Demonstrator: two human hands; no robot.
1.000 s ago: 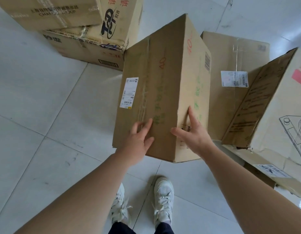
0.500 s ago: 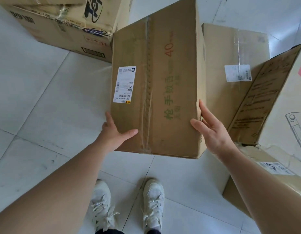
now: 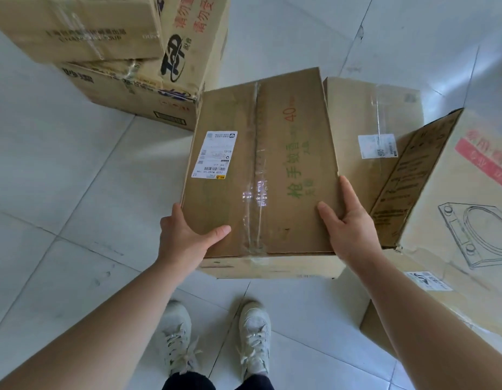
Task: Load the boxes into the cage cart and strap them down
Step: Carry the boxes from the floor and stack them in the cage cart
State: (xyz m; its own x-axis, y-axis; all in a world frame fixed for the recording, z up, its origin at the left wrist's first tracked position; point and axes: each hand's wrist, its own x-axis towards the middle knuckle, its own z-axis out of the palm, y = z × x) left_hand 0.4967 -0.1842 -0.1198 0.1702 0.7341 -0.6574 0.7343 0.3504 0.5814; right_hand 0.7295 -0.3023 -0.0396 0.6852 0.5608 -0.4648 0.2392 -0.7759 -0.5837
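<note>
Pale glossy floor tiles [image 3: 61, 164] with thin grey joints carry scuffed brown stacked cartons [image 3: 117, 38] at the far left. The cardboard box [image 3: 258, 170], rectangular and matte, sits between both hands just ahead of the white shoes [image 3: 176, 333]. Shiny clear tape [image 3: 255, 164] runs down its top, beside a white shipping label [image 3: 214, 154] and green print. The left hand [image 3: 185, 237] clamps the near left corner and the right hand [image 3: 351, 220] clamps the right edge, thumbs on top.

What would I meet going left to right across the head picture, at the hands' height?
You'd meet the left hand → held box → right hand → box with the line drawing.
</note>
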